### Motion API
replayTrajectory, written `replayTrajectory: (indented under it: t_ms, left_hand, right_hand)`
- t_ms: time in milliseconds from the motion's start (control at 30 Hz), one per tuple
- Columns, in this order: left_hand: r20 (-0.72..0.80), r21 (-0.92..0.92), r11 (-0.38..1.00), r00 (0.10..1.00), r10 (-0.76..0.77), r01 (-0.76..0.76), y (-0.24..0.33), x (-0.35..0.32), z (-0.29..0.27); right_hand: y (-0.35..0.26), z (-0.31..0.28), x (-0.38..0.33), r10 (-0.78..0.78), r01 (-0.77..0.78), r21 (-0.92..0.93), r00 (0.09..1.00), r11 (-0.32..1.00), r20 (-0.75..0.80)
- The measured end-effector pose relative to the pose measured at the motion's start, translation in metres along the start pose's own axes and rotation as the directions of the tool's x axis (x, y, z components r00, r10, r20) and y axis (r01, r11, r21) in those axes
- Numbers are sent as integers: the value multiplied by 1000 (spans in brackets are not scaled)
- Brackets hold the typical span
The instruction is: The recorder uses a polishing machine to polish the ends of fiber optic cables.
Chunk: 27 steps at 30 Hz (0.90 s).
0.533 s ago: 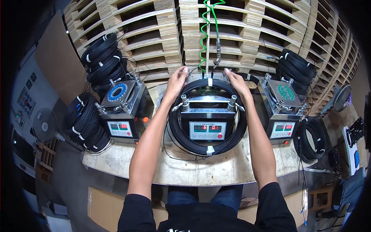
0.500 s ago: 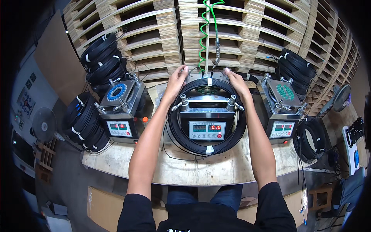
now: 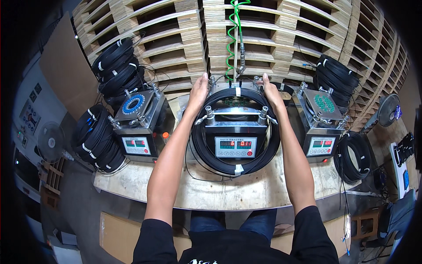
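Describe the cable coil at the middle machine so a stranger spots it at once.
Before the wooden pallets stands a light wooden table. At its middle machine, between the left hand and right hand, a black cable coil rings the lit display panel. White ties mark its top and bottom, and unlike the other black coils, it encircles a machine's front.
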<state>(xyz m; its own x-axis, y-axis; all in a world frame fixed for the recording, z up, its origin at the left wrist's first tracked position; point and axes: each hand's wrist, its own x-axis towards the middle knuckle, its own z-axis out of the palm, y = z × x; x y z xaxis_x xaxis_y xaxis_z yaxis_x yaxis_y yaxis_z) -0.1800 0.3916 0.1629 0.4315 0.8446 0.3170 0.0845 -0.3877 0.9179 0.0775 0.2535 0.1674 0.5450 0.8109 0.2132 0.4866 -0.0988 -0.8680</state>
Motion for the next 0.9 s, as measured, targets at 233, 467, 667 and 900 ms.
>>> replayTrajectory:
  t_ms: [233,467,667,900]
  left_hand:
    - [-94,-52,999,996,5,-10,-5,0,3]
    - [110,-110,989,990,-90,102,13,-7,5]
    - [29,-74,994,997,-73,75,-7,3,-3]
    - [-95,-13,1000,995,-16,15,-26,15,-2]
  right_hand:
    - [0,5,-4,3,2,295,1000,956,-14]
    - [19,1,10,-122,132,54,979,990,-162]
    - [0,6,-7,-43,53,264,998,963,-46]
    - [-6,2,-11,-101,114,260,993,959,-60]
